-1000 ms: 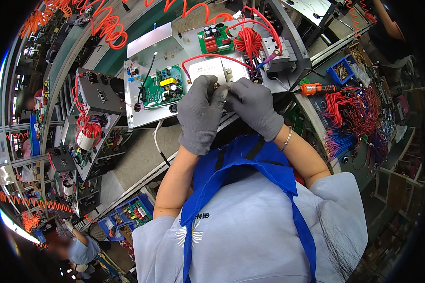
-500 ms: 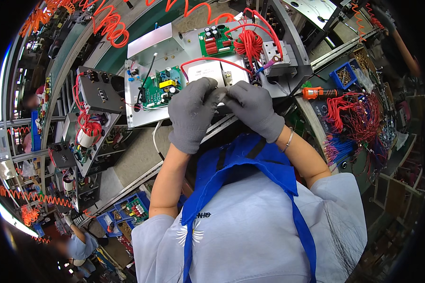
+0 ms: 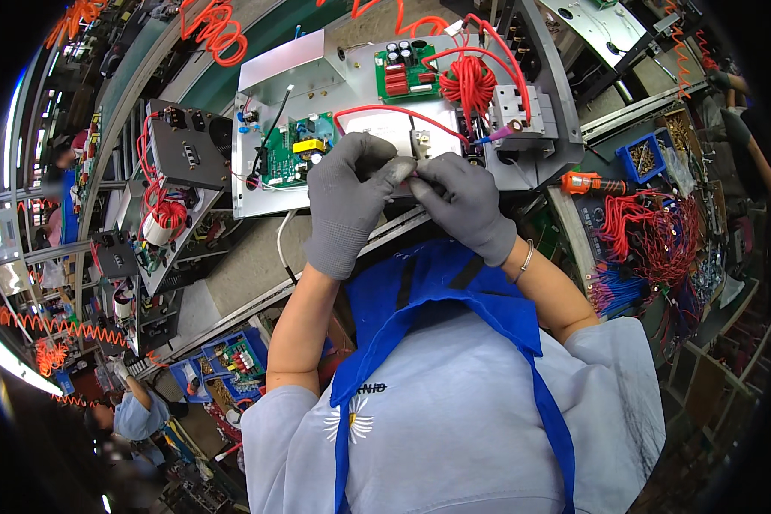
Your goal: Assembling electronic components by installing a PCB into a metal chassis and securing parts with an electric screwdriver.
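My left hand [image 3: 351, 201], in a grey glove, has thumb and fingers pinched together over the near edge of an open metal chassis [image 3: 270, 204]. Close beside it, my right hand [image 3: 469, 206], gloved alike, is closed too, its fingertips meeting the left ones. A speck of purple shows between the fingertips; what they hold is too small to name. Just beyond lies a white cylinder [image 3: 387, 128]. The chassis carries a green circuit board [image 3: 287, 158], a second green board [image 3: 413, 60], a coil of red wire [image 3: 467, 81] and a grey breaker block [image 3: 516, 107] with a purple-sleeved lug [image 3: 507, 130].
At the right are an orange electric screwdriver [image 3: 591, 183], a blue tray of screws [image 3: 644, 158] and bundled red wires [image 3: 630, 223]. Another chassis [image 3: 184, 150] stands at left. Orange coiled hoses [image 3: 214, 34] hang above. A person [image 3: 141, 411] works at lower left.
The view has shifted a little, so the chassis sits slightly further right. My fingertips have shifted against each other, and a bit of purple now shows between them.
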A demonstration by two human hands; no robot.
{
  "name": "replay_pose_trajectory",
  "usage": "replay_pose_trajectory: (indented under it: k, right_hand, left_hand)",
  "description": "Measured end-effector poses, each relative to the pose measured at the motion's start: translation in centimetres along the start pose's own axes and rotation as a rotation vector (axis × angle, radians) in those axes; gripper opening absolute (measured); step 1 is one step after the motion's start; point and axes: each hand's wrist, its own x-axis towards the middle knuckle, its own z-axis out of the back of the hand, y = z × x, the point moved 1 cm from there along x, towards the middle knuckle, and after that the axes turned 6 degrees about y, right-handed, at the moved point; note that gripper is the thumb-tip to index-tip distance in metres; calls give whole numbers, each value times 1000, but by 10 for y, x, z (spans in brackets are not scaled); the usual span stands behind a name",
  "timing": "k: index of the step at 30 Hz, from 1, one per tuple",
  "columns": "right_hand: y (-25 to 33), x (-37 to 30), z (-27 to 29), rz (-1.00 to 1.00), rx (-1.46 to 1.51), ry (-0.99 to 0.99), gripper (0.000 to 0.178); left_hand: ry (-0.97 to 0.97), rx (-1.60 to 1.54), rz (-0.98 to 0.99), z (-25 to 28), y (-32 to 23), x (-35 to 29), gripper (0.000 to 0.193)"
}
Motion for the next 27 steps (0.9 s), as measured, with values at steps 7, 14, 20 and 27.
replay_pose_trajectory:
  k: [7,14,20,27]
  right_hand:
    - [1,-7,-9,-39,-181,-88,20]
    - [2,-13,-23,60,-292,-327,59]
    - [3,-21,-32,-40,-394,-418,50]
    - [-1,-10,-36,-58,-280,-569,21]
  left_hand:
    - [168,75,-106,10,-17,13,25]
    - [443,313,-356,17,-15,48,34]
    - [763,326,-396,20,-25,65,30]
    - [403,713,-1214,-3,-105,71,48]
